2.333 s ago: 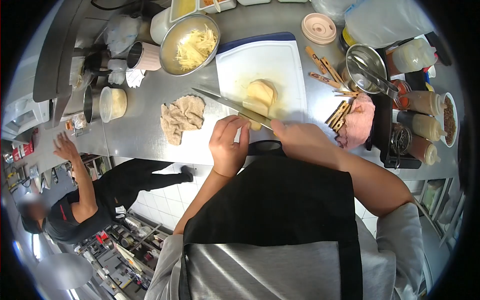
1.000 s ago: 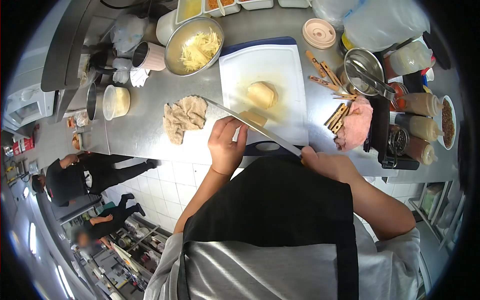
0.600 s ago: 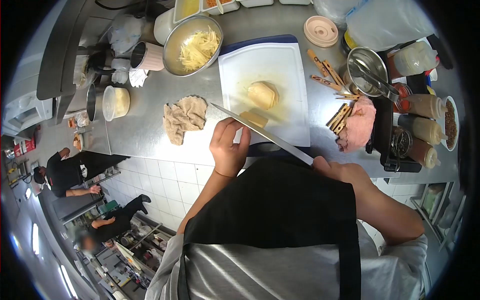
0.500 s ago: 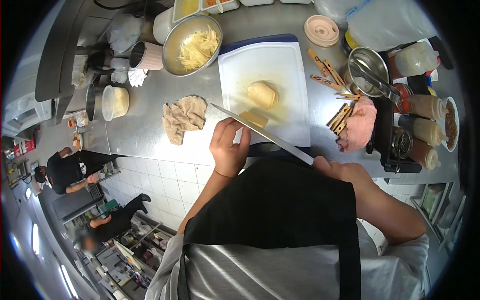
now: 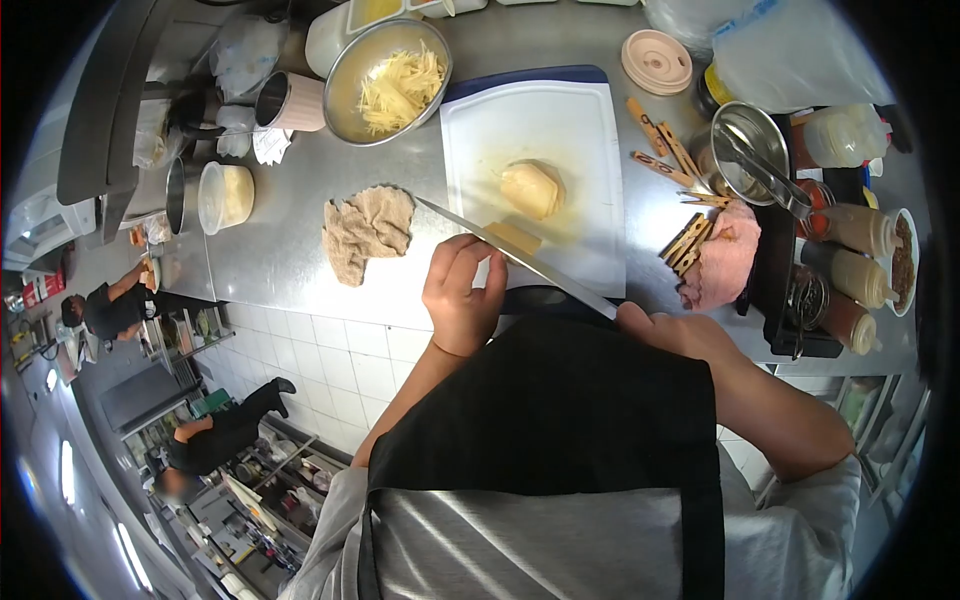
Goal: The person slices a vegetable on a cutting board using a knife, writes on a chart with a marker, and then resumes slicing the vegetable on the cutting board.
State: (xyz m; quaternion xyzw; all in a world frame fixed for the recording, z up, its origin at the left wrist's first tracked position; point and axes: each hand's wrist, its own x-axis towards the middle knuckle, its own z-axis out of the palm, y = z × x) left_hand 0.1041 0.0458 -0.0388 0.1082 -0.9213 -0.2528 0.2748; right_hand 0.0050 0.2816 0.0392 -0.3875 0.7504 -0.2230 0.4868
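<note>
My right hand (image 5: 665, 332) is closed round the handle of a long kitchen knife (image 5: 560, 280). Its blade slants up and left across the near part of a white cutting board (image 5: 590, 120). My left hand (image 5: 465, 295) is curled beside the blade towards its tip, fingertips bent in against it; what they pinch is hidden. Just beyond the blade lies a cut block of potato (image 5: 513, 238), partly covered by the knife. Further up the wet board rests a larger peeled, pale yellow potato (image 5: 532, 190), seemingly cut into stacked slices.
A metal bowl (image 5: 340, 95) of pale yellow strips stands at the upper left. A beige cloth (image 5: 368, 232) lies left of the board. To the right are wooden clothespins (image 5: 690, 240), a pink cloth (image 5: 725, 260), a metal pot with tongs (image 5: 745, 130) and sauce bottles (image 5: 865, 235). Two people are at lower left.
The view has shifted slightly. My hands and the knife keep nearly the same place over the board. At far left, a person in black has reached an arm towards the counter.
</note>
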